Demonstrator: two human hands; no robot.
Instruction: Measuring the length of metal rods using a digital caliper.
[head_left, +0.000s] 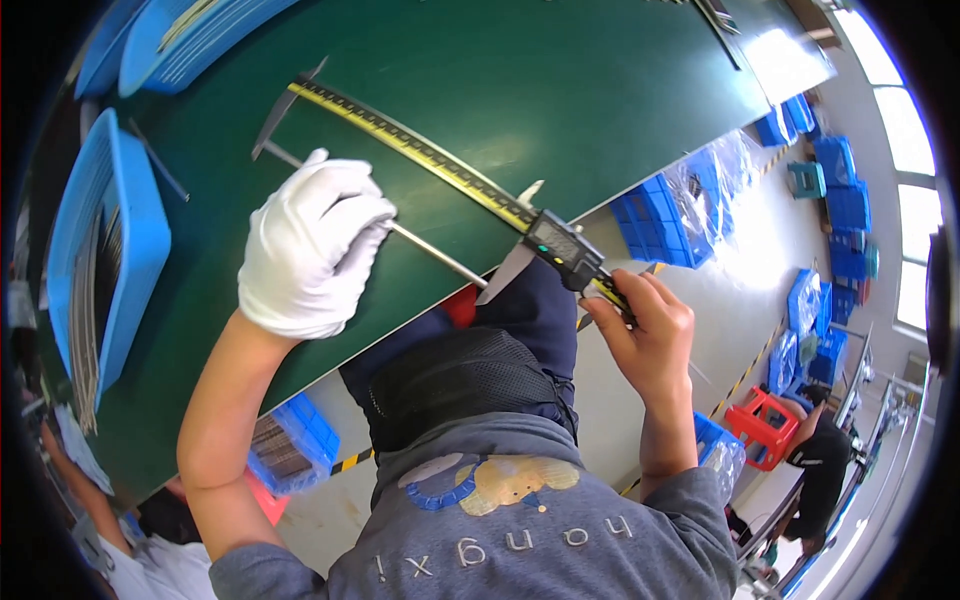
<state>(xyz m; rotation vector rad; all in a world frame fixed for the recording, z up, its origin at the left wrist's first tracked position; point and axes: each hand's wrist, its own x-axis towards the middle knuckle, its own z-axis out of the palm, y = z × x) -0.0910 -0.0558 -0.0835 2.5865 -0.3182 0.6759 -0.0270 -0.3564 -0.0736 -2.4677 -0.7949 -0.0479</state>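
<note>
My left hand (315,245), in a white glove, is closed around a thin metal rod (437,252). The rod sticks out on both sides of the fist, over the green table. My bare right hand (648,325) grips the end of a digital caliper (430,155) beside its black display housing. The caliper is spread wide, its yellow-and-black scale slanting from upper left to lower right. One end of the rod lies by the caliper's far jaw, the other by the sliding jaw near the table edge. Whether the jaw faces touch the rod ends I cannot tell.
On the green table (560,80), a blue bin (140,215) of thin metal rods stands at left, with more blue bins (205,45) behind it. One loose rod (160,160) lies beside the bin. Blue crates (660,222) and a red stool (765,425) occupy the floor at right. Other people sit nearby.
</note>
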